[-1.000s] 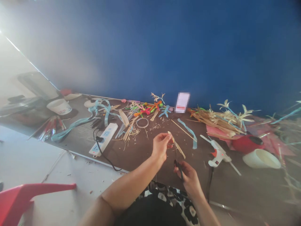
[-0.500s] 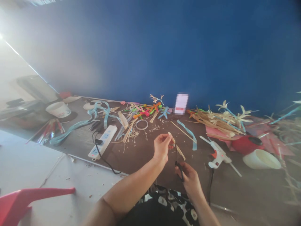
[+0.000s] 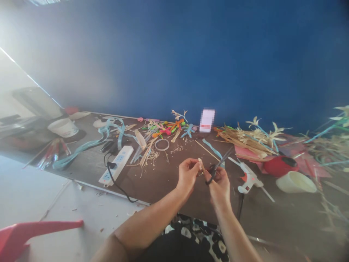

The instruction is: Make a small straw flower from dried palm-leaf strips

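Landmark for this record: the white glue gun (image 3: 252, 179), lying on the bench (image 3: 163, 182). My left hand (image 3: 188, 174), well to the left of the glue gun, pinches a small pale strip (image 3: 200, 163) between thumb and fingers, raised above the bench. My right hand (image 3: 220, 189), nearer the glue gun on the same side, is curled around the handles of the black scissors (image 3: 219, 163). The blades point up and away from the pale strip; I cannot tell how far they are parted. The fingers of my right hand are close to the pale strip; contact cannot be confirmed. Beyond the glue gun lies a bundle of dried strips (image 3: 242, 142). To its right sit a red vase (image 3: 280, 165) and a white cup (image 3: 296, 182). Well to its left lies a power strip (image 3: 116, 165) with a black plug inserted.
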A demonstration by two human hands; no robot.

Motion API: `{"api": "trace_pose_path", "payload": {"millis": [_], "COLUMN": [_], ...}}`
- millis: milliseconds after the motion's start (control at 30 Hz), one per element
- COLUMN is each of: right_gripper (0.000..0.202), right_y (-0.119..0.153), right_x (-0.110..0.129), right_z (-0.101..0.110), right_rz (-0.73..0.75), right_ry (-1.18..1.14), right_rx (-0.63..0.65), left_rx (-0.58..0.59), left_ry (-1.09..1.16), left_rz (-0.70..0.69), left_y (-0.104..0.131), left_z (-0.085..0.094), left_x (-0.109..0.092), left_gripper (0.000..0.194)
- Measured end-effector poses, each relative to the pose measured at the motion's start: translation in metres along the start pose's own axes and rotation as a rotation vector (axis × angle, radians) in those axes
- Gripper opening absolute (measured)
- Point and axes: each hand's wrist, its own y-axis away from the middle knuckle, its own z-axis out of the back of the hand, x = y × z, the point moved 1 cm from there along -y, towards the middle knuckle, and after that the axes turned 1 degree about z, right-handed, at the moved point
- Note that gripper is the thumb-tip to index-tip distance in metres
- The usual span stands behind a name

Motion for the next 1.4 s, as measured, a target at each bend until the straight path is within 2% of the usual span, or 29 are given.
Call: {"api": "trace_pose_path", "payload": {"millis": [167,300,367,533,700,967,1033,1233,1400], "right_gripper": [0.03,0.027,0.026,0.028,0.028,0.034,0.034,0.024,0.026], "right_y": [-0.001,-0.001,0.0,0.004,0.006,0.009,0.009,0.006,0.004], "right_x": [-0.004,-0.007,-0.007,-0.009,-0.013,-0.01,-0.009,-0.003,0.001], "right_z": [0.003,0.005,0.005,0.006,0.011,0.008,0.01,0.034,0.052], "right_rz": [-0.013,-0.05,-0.045,-0.014,0.032,0.082,0.066,0.012,0.013], "right_ry": [-0.013,-0.059,-0.059,-0.015,0.117,0.155,0.169,0.3,0.524], "right_rx": [0.039,0.067,0.059,0.046,0.0,-0.026,0.039,0.377,0.494], "left_rx": [0.012,0.107,0.141,0.13,0.167,0.186,0.198,0.284,0.269], "left_ry": [-0.019,-0.01,-0.006,0.024,0.081,0.141,0.133,-0.059,-0.194], "left_rz": [0.024,0.137,0.171,0.195,0.303,0.301,0.284,0.177,0.091], "left_y": [-0.001,-0.003,-0.004,-0.004,-0.003,-0.001,-0.001,-0.002,-0.002], "left_z": [0.002,0.006,0.008,0.012,0.011,0.01,0.012,0.018,0.018], "left_x": [0.004,0.007,0.008,0.011,0.012,0.009,0.006,-0.009,-0.016], "left_gripper": [0.02,0.017,0.016,0.014,0.017,0.021,0.02,0.019,0.017]}}
